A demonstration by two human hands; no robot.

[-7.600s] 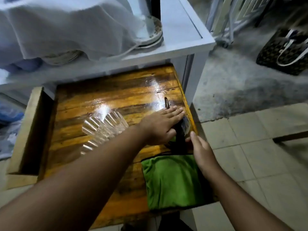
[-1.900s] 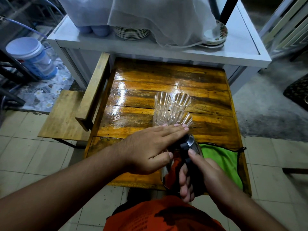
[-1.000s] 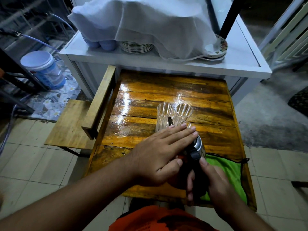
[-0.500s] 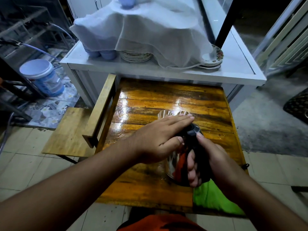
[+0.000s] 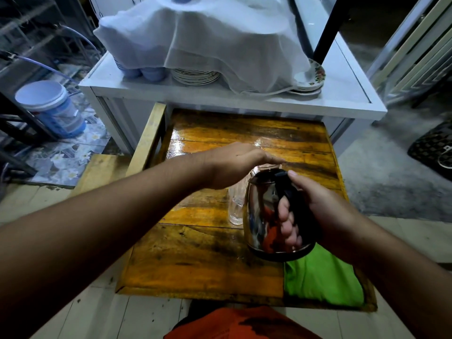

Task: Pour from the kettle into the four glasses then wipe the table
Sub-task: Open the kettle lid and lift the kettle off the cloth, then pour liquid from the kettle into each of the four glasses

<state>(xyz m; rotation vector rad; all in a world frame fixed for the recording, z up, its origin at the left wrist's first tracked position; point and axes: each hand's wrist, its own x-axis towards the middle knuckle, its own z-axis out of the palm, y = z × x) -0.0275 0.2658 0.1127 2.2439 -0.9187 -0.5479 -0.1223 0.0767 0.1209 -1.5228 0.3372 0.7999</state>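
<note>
A shiny steel kettle with a black handle hangs above the wooden table. My right hand grips the handle, thumb on the black lid. My left hand lies flat, fingers straight, across the top of the lid. One clear ribbed glass shows just left of the kettle; the other glasses are hidden behind the kettle and my hands. A green cloth lies on the table's near right corner.
A white cabinet stands behind the table, with plates and cups under a white cloth. A wooden chair sits at the table's left edge. A blue-lidded container stands on the floor at left.
The kettle has been lifted off the table and brought up over the glasses, now standing more upright. My left hand stays on its lid, and the glasses are now mostly hidden.
</note>
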